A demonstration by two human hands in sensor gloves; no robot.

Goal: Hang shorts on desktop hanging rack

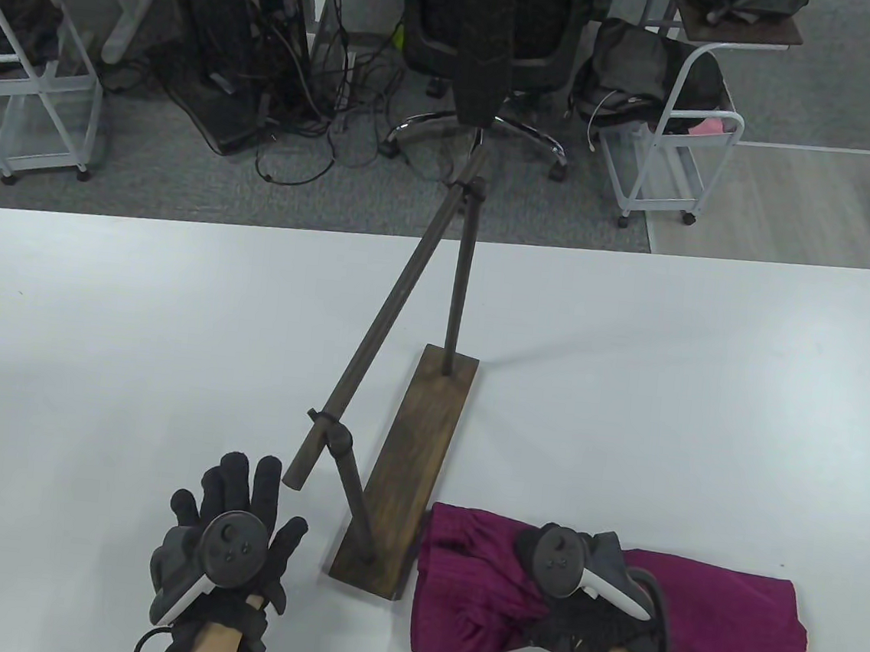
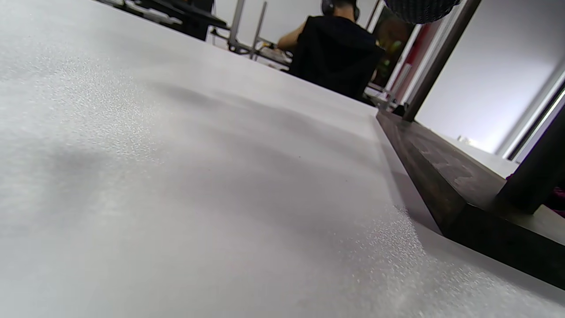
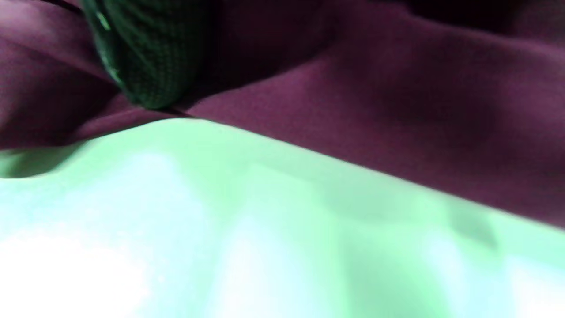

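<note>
On the shorts (image 1: 607,612) rests the right hand (image 1: 579,586), fingers curled.

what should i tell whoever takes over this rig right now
Left hand: flat on the table, fingers spread, holds nothing, left of the rack.
Right hand: on the shorts, near their left end; whether it grips the cloth cannot be told.
Shorts: bunched on the table, right of the rack's base.
Rack: upright, its bar bare.
Done: nothing hung.
Left: lift the shorts and drape them over the bar.
</note>
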